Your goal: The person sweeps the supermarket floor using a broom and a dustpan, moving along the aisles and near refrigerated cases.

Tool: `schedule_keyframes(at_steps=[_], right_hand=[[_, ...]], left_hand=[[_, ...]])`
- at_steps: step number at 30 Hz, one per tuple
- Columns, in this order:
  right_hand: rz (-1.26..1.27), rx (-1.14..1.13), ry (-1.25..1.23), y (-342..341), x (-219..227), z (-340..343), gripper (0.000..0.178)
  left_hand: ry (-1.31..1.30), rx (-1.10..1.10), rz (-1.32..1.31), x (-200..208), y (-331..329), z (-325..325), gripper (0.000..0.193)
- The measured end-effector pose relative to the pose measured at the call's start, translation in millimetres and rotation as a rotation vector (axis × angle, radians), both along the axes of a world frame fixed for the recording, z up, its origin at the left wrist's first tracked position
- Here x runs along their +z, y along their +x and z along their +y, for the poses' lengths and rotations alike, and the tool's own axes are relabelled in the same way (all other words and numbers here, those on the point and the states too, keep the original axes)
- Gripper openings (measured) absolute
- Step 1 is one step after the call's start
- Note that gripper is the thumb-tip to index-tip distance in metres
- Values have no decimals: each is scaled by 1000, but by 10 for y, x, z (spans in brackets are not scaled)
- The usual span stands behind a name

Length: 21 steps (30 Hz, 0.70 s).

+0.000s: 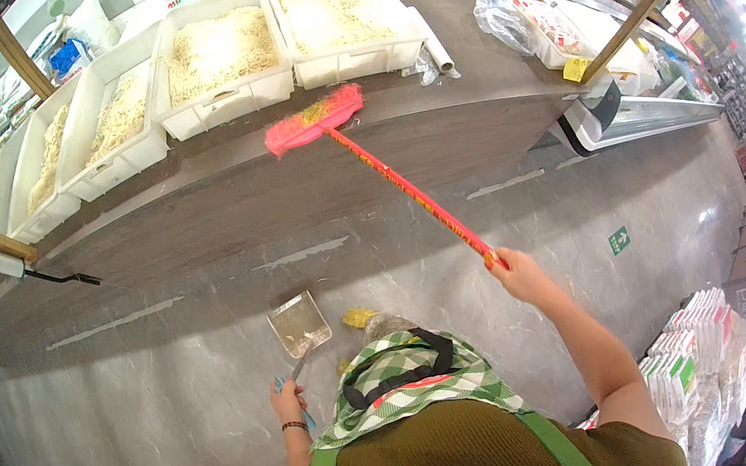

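Observation:
My right hand point(520, 275) is wrapped round the lower end of a red broom handle, arm stretched out to the right. The broom point(405, 186) slants up and away to the left, its pink bristle head point(315, 119) over the counter's front edge, just before the white tubs; whether it touches is hard to tell. Low on the left, my left hand point(289, 401) is closed round the handle of a dustpan point(300, 324). The pan looks shallow and pale, with some debris in it, and is near the floor by my yellow-tipped shoe point(360, 318).
A long dark counter point(485, 76) spans the front, bearing several white tubs point(227, 95) of pale, noodle-like strands. A rolled sheet point(436, 50) lies beside them, and plastic-wrapped goods point(546, 26) sit further right. Stacked packages point(700, 356) stand behind me on the right.

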State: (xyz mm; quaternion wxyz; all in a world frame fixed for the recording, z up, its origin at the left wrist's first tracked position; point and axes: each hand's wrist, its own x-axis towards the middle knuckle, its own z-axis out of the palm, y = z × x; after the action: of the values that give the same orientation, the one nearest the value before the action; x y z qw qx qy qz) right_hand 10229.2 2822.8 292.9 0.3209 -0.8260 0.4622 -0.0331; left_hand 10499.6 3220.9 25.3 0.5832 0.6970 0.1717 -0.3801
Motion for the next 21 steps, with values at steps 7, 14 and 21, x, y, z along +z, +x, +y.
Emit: schedule_keyframes(at_steps=[7,14,21], right_hand=[[46,-243,286,-987,72,776,26],[400,-343,195,-1649,-175,980,24],[-114,-853,805,-1812,-1129,128,17]], left_hand=[[29,62,-50,57,-42,56,36],[64,69,11,-2,27,25,23],[92,101,50,210,-5,-195,28]])
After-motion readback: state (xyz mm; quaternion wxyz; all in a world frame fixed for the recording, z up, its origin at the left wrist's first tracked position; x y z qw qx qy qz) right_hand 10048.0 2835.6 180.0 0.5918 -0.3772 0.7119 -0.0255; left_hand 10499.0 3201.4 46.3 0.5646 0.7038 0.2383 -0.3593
